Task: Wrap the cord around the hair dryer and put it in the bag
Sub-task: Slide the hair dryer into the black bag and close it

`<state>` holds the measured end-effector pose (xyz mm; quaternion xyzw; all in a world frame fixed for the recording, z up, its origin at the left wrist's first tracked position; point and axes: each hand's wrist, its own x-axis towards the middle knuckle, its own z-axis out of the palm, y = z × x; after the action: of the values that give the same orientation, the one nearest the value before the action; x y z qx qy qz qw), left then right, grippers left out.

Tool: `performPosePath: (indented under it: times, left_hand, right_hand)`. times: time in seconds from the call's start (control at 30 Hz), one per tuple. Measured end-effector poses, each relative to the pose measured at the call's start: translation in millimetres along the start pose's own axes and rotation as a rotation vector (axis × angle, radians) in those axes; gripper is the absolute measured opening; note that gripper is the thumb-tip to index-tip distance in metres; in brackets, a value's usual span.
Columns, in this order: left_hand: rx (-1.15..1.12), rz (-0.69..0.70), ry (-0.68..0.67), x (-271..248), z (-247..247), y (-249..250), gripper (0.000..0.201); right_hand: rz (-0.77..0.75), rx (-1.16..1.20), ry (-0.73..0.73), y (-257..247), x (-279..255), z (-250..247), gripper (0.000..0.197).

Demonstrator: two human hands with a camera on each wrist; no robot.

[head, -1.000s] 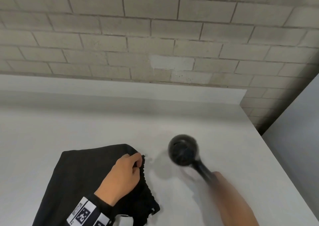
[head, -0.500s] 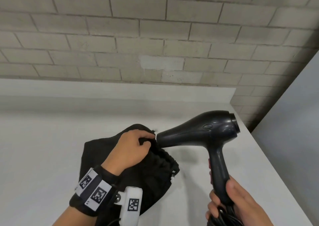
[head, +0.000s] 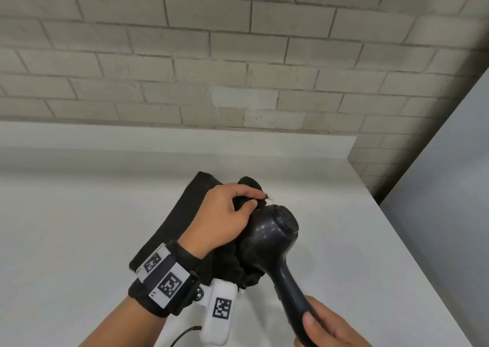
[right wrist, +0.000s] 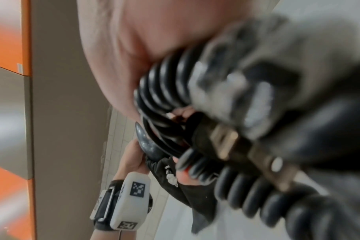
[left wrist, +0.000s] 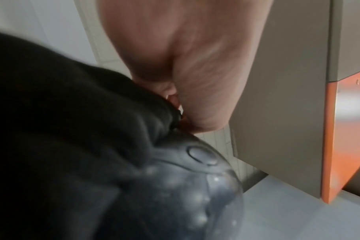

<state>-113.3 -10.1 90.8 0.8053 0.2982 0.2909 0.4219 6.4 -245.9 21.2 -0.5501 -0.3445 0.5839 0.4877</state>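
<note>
The black hair dryer (head: 272, 240) points nozzle-first into the mouth of the black cloth bag (head: 182, 214), its rear grille facing up and its nozzle hidden by the fabric. My left hand (head: 225, 214) pinches the bag's upper rim above the dryer's body. My right hand (head: 325, 325) grips the dryer's handle at the lower right. In the right wrist view, the coiled black cord (right wrist: 166, 87) and the plug (right wrist: 226, 142) lie bunched against the handle under my right hand (right wrist: 134, 48). The left wrist view shows the dryer body (left wrist: 185, 186) sliding under the bag cloth (left wrist: 62, 129).
The bag lies on a white table (head: 79, 240) whose right edge runs diagonally at the lower right. A pale brick wall (head: 238, 55) stands behind it. A grey panel (head: 449, 188) rises beyond the table's right edge.
The dryer has swung from level, nozzle at the bag's mouth, to tilted with its nozzle pushed inside the bag. My left hand has lifted the bag's rim.
</note>
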Motion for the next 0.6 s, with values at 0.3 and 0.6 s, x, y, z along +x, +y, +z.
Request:
performPosePath:
  times: [0.3, 0.6]
  left_hand:
    - [0.169, 0.283, -0.015, -7, 2, 19, 0.016]
    - [0.413, 0.458, -0.351, -30, 25, 40, 0.021]
  right_hand:
    - [0.117, -0.261, 0.075, -10, 13, 10, 0.043]
    - [0.449, 0.099, 0.023, -30, 31, 11, 0.044]
